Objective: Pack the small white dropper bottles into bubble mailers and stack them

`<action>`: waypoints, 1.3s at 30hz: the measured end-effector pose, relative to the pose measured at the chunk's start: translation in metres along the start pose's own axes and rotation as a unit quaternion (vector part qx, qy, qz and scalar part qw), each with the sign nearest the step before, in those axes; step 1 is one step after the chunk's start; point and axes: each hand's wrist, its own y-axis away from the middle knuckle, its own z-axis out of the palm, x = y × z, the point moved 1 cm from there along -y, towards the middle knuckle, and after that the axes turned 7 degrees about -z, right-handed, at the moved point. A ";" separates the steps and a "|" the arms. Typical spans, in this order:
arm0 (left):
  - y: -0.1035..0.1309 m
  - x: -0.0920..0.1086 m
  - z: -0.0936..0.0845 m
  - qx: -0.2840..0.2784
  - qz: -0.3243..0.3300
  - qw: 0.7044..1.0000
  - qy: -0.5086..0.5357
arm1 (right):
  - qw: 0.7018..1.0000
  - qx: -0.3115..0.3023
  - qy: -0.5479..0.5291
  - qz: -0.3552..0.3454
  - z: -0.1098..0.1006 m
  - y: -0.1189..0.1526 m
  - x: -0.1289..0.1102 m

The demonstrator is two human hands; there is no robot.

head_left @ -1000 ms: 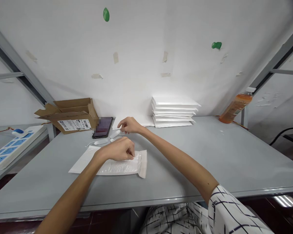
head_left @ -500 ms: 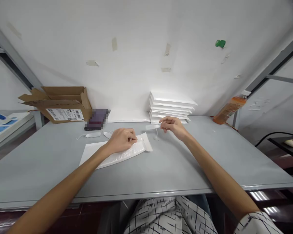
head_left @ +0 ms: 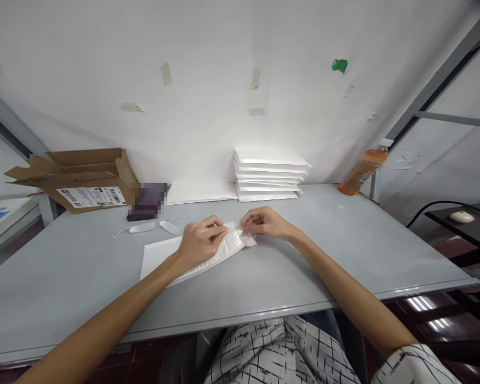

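A white bubble mailer lies slantwise on the table, its open flap end to the right. My left hand rests across it, thumb and fingers pinching the upper layer near the mouth. Right at that mouth, my right hand has its fingertips closed on a small white corded piece, now mostly hidden by the fingers and mailer; I cannot tell how far inside it is. Two similar slim white pieces with thin cords, one on the left and one closer to the mailer, lie behind my left hand.
Along the wall stand an open cardboard box, a dark pixelated object, flat white mailers and a stack of white mailers. An orange drink bottle leans at the right back. A mouse sits on a side shelf.
My right hand has moved left and toward me, bringing the small white corded piece to the mailer's mouth. My left hand keeps its pinch. The camera view has shifted slightly right.
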 end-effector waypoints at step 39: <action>0.003 0.010 -0.002 0.044 0.074 0.995 -0.057 | 0.951 -0.032 0.306 -0.027 0.005 0.010 0.002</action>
